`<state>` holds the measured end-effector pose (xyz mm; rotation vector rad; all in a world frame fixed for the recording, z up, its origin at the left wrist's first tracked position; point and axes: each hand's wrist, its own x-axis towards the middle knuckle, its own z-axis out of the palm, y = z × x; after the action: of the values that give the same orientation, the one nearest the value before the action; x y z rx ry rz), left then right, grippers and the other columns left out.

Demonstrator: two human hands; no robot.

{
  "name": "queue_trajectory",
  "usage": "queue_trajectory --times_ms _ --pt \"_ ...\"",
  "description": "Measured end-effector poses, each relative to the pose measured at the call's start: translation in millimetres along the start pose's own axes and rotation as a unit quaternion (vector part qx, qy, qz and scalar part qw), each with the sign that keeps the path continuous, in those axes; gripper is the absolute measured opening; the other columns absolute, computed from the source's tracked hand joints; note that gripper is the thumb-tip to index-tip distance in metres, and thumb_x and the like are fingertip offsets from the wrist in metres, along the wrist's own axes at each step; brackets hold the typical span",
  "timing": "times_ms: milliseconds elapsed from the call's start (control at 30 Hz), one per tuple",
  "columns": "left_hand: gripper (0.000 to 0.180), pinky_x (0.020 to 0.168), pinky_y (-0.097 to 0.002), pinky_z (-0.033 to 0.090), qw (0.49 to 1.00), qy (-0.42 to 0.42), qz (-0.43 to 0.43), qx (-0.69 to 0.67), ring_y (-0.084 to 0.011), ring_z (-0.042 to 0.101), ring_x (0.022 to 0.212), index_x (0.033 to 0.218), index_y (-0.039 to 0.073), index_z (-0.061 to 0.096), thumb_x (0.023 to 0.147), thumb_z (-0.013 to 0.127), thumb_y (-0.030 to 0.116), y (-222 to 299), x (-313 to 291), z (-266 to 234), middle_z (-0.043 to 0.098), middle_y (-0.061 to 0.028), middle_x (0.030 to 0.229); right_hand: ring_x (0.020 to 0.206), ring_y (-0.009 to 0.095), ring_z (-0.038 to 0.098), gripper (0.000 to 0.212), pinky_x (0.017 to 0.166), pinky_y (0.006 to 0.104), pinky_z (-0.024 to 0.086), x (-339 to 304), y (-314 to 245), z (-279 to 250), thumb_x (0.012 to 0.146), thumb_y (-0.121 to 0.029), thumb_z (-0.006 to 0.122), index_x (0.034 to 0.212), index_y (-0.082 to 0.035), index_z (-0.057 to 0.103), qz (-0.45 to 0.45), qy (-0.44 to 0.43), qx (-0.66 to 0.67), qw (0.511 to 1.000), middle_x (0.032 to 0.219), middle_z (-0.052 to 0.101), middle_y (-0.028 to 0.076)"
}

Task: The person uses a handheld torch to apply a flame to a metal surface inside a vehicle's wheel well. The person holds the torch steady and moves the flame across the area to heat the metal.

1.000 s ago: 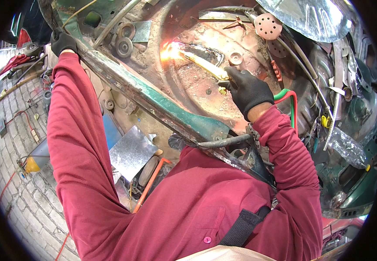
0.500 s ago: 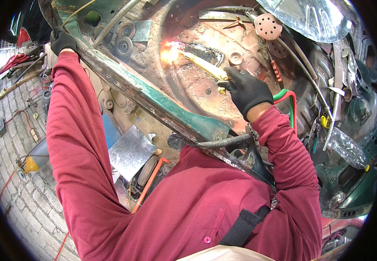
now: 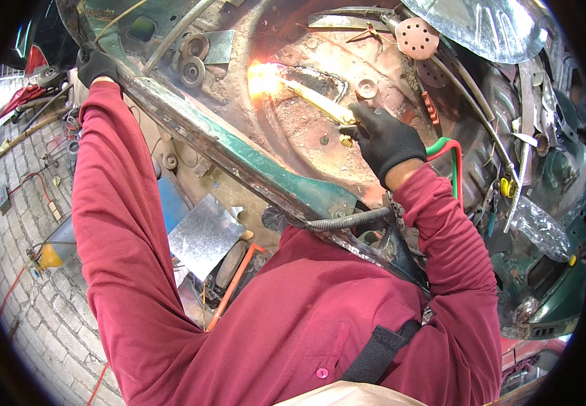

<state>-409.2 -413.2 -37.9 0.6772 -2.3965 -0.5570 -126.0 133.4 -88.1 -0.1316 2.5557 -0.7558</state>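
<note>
My right hand (image 3: 389, 139), in a black glove, is closed round the brass-coloured handle of a gas torch (image 3: 316, 100). A bright flame (image 3: 266, 80) burns at the torch's tip, against the rusty metal floor pan (image 3: 306, 139) of a car body. Beside the flame runs a dark, burnt-edged cut-out (image 3: 323, 80) in the pan. Red and green hoses (image 3: 450, 145) show beyond my right wrist. At the far left my gloved left hand (image 3: 95, 66) rests on the green body rail (image 3: 201, 125); its fingers are partly hidden, so its grip is unclear.
Grinding discs (image 3: 193, 70), a pink sanding disc (image 3: 417, 38) and metal strips lie in the pan. A clear plastic bottle (image 3: 542, 229) is at the right. Below the rail sits a bare sheet-metal piece (image 3: 206, 237). A gas cylinder (image 3: 59, 245) lies on the brick paving.
The flame's glow is a little larger and the torch tip has shifted very slightly. Both hands stay almost where they were.
</note>
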Motion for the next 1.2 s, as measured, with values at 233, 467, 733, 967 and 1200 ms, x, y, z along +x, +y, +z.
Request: queue_trajectory --times_ms 233,467,733,967,1200 --pt "0.053 0.093 -0.0389 0.054 1.000 -0.017 -0.002 -0.014 -0.0322 0.073 0.108 0.126 0.004 0.074 0.103 0.059 0.049 -19.3 15.5 -7.7 0.078 -0.0170 0.118 0.090 0.041 0.074 0.021 0.073 0.0522 0.059 0.1 -0.7 -2.5 0.104 -0.029 0.060 0.123 -0.021 0.062 -0.004 -0.012 0.004 1.000 0.099 0.074 0.018" --pt "0.049 0.092 -0.0377 0.054 1.000 0.001 0.005 -0.026 -0.0301 0.074 0.105 0.125 0.003 0.074 0.103 0.061 0.045 -8.8 5.4 -3.7 0.078 -0.0153 0.116 0.090 0.041 0.074 0.020 0.072 0.0524 0.058 -1.1 -2.1 -5.2 0.103 -0.029 0.060 0.121 -0.020 0.063 -0.003 -0.009 0.007 1.000 0.100 0.074 0.018" --pt "0.047 0.090 -0.0380 0.055 0.999 0.020 0.017 -0.036 -0.0306 0.074 0.103 0.124 0.004 0.075 0.103 0.062 0.044 -20.3 12.8 -3.0 0.079 -0.0151 0.114 0.091 0.041 0.074 0.021 0.073 0.0525 0.058 -0.4 1.0 -1.1 0.103 -0.029 0.060 0.122 -0.020 0.062 -0.008 -0.011 0.002 1.000 0.102 0.074 0.018" --pt "0.048 0.087 -0.0375 0.055 0.999 0.012 0.035 -0.007 -0.0285 0.074 0.098 0.120 0.002 0.075 0.103 0.062 0.045 -16.3 9.9 -5.7 0.079 -0.0147 0.109 0.090 0.041 0.074 0.022 0.072 0.0528 0.058 -1.2 0.0 -2.2 0.103 -0.030 0.060 0.122 -0.019 0.062 -0.011 -0.011 0.005 1.000 0.102 0.073 0.018" --pt "0.050 0.088 -0.0375 0.054 0.999 0.005 0.006 -0.037 -0.0301 0.074 0.100 0.122 0.002 0.074 0.102 0.062 0.046 -8.4 3.6 -5.9 0.079 -0.0159 0.112 0.094 0.040 0.074 0.024 0.074 0.0521 0.059 -3.3 -1.6 -5.0 0.103 -0.031 0.060 0.124 -0.019 0.062 -0.006 -0.014 0.003 1.000 0.106 0.073 0.019"
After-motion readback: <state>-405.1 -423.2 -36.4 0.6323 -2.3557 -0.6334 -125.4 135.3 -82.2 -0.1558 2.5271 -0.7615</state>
